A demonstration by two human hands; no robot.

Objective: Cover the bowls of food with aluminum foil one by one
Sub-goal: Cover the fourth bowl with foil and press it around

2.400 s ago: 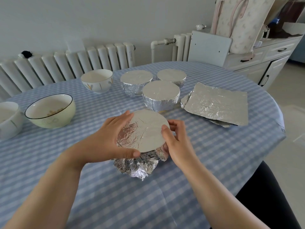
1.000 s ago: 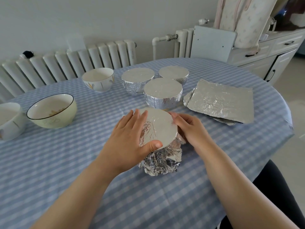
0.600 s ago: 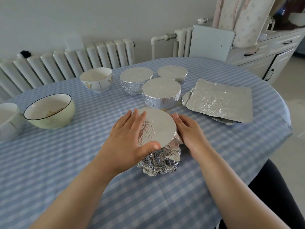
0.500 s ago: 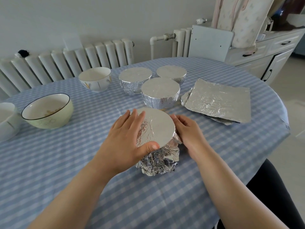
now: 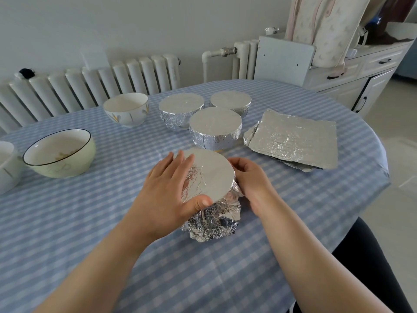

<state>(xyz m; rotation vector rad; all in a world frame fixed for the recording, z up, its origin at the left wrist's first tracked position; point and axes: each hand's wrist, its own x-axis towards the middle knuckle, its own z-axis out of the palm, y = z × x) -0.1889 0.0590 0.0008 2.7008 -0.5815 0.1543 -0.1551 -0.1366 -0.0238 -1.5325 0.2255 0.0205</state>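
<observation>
Fourth bowl [image 5: 208, 177] sits near centre of the bench [image 5: 67, 222], foil already stretched flat over its rim – smooth disc on top, crumpled skirt bunched down the near side.

Left hand [image 5: 167, 188]: fingers fairly straight, laid on the left part of the top, thumb hooked over the near rim. Grip reads as flat pressing, not a clamp – likely pinning the sheet so it doesn't slide.

Right hand [image 5: 248, 177]: fingers curled against the right wall, squeezing foil in under the rim. Judging by the loose ruffles at the near base, moulding isn't finished.

Three wrapped bowls [image 5: 215, 129] are clustered just beyond, touching or nearly so, with tight drum-like tops and creased sides. Parked out of the working zone, I'd guess.

Foil sheets [image 5: 293, 141] are stacked to the right, wrinkled squares within right-hand reach.

Still bare on the left: a white patterned bowl [image 5: 126, 109] far, a pale green dark-rimmed bowl [image 5: 59, 153] with some food in it, and part of a white one [image 5: 6, 166] at the edge.

Checked blue cloth on the bench. Thin foil tears easily at rims.
</observation>
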